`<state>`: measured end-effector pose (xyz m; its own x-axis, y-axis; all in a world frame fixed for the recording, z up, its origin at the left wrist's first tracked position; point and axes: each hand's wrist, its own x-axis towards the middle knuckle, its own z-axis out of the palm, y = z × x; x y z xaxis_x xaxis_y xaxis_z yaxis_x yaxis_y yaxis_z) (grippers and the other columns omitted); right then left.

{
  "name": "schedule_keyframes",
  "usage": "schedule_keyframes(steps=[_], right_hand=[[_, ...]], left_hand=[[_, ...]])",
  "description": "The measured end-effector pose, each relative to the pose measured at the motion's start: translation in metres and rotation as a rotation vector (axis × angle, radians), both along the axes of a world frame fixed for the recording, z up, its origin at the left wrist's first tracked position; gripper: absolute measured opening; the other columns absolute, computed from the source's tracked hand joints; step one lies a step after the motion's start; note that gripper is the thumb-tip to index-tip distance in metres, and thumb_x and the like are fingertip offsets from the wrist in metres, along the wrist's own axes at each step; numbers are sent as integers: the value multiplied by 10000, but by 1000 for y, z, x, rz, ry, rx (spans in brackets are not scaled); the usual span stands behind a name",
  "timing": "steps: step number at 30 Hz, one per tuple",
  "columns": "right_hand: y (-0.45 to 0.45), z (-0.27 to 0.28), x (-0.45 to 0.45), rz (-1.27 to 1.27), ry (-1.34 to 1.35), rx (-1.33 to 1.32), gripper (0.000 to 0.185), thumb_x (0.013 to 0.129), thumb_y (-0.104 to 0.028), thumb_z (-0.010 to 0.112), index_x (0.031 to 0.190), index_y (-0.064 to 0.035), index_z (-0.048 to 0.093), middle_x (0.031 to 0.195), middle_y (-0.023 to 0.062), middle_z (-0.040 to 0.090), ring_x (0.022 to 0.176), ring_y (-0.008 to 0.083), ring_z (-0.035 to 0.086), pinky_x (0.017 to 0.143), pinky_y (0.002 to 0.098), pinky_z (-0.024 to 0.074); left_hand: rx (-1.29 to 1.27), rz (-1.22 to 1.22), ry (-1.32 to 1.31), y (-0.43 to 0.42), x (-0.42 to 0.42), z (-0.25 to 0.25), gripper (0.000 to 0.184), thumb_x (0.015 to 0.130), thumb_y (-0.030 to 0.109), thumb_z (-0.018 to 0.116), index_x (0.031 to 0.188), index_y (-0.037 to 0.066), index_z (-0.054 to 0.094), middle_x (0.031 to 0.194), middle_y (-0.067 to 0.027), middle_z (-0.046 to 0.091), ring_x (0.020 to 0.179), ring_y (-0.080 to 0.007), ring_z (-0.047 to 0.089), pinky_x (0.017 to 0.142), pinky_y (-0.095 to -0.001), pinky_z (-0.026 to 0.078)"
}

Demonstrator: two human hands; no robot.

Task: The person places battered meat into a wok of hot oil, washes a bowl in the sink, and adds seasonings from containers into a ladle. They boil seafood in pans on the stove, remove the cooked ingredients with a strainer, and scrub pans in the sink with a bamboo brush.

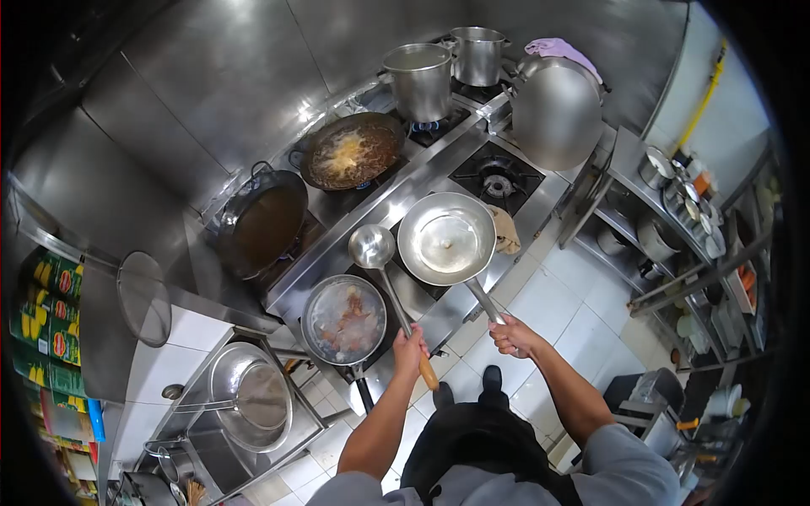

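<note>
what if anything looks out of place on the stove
Mainly the tan cloth: it lies bunched at the front edge of the stove, beside the pan in the right hand and close to a burner, a slightly odd spot for fabric. I see no clear spill or damage.

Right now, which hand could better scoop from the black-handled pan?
Probably the left hand: it holds the ladle and is nearer the black-handled pan; the right hand grips another pan's handle.
</note>
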<state>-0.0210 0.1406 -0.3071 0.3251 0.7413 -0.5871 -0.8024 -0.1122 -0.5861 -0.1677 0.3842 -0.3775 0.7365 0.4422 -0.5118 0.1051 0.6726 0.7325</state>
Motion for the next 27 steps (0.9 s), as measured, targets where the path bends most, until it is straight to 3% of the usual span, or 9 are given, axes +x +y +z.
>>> schedule_keyframes(steps=[9,12,14,15,17,20,23,25,27], right_hand=[[9,-54,87,157,133,54,164,964,-155,575,921,-190,421,609,-77,309,456,38,261,383,213,208],[16,-59,100,170,160,52,155,962,-149,577,932,-181,428,602,-76,309,456,40,265,384,215,208],[23,-56,105,145,167,-41,166,958,-164,595,936,-164,431,600,-76,320,454,44,272,383,218,208],[25,-60,107,135,184,-16,188,953,-177,610,926,-155,425,598,-74,325,452,49,282,380,223,216],[23,-82,114,138,203,16,208,940,-234,644,915,-132,464,591,-61,351,453,58,314,384,235,264],[18,-53,113,149,150,49,352,977,-335,544,1183,-52,577,655,40,568,497,188,537,481,324,457],[2,-80,116,141,283,94,491,956,-514,433,1195,-99,545,891,100,630,728,282,612,629,413,530],[-19,-141,117,26,359,5,531,932,-577,407,1159,-121,556,1023,104,633,895,311,626,702,445,536],[-40,-321,115,-183,417,-138,491,927,-559,408,1145,-154,582,1038,85,627,952,306,606,774,473,520]], left_hand=[[86,241,199,-19,75,-64,161,953,225,600,964,99,500,673,-20,498,523,-136,526,431,-296,457],[336,82,447,-17,71,-71,217,946,218,606,1088,68,540,776,-67,584,609,-175,600,520,-312,520],[857,-286,565,-14,50,-34,351,933,189,614,1246,47,541,942,-127,645,757,-196,652,648,-307,554],[862,-255,591,-10,36,-16,351,933,189,614,1246,47,541,942,-127,645,757,-196,652,648,-307,554],[1260,-344,480,3,-7,31,418,905,154,646,1300,54,553,1147,-158,639,960,-214,650,827,-310,517],[1148,-78,393,11,-63,188,340,884,97,649,1217,44,606,1125,-153,652,946,-245,659,812,-324,517],[1994,136,482,36,-129,352,187,826,0,626,1001,55,660,949,-130,673,859,-268,649,727,-360,521],[2298,601,794,45,-168,441,55,817,-17,608,838,33,618,854,-111,667,765,-260,630,689,-332,493],[2348,904,957,77,-201,511,72,884,12,559,890,-12,627,768,-109,619,641,-244,546,606,-335,430]])
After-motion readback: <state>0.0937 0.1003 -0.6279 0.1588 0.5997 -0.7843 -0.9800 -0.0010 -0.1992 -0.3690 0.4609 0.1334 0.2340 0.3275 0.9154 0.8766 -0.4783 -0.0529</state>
